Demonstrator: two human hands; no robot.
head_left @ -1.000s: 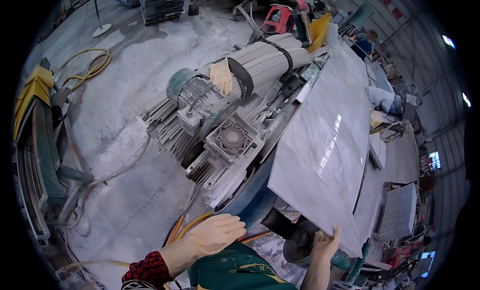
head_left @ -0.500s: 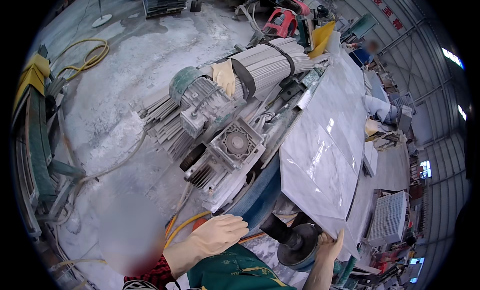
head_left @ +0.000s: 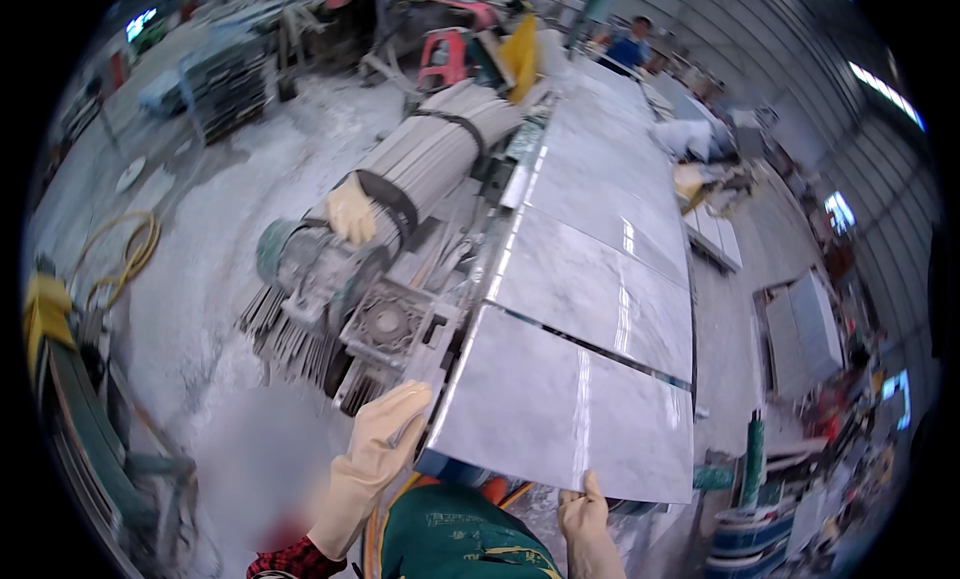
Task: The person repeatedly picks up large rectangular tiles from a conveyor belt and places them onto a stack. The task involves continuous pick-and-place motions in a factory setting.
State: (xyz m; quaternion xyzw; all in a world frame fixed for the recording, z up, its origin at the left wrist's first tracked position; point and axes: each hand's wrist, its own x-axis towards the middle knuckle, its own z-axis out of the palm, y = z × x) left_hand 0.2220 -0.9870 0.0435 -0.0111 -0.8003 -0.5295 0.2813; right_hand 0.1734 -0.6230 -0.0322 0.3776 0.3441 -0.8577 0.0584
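The nearest of several glossy grey-white marble-look slabs (head_left: 540, 419) sticks out toward me past the near end of the machine. My right hand (head_left: 585, 514), in a cream rubber glove, grips the middle of its near edge, thumb on top and fingers hidden beneath. Beside the slab's left edge is my left hand (head_left: 378, 439), gloved alike, fingers stretched out and holding nothing; whether it touches the edge I cannot tell. A narrow dark gap parts this slab from the second slab (head_left: 600, 289) beyond it.
Left of the slabs sit a dusty motor (head_left: 320, 264) and gearbox (head_left: 390, 324), with a cream glove (head_left: 352, 211) lying by a strapped bundle of strips (head_left: 430, 149). A green post (head_left: 753, 459) stands at right. Far back is another person (head_left: 628, 51).
My view has turned. The slabs now run more upright in the picture, and a gap shows behind the nearest one. My left hand has come up beside its left edge; my right still grips the slab.
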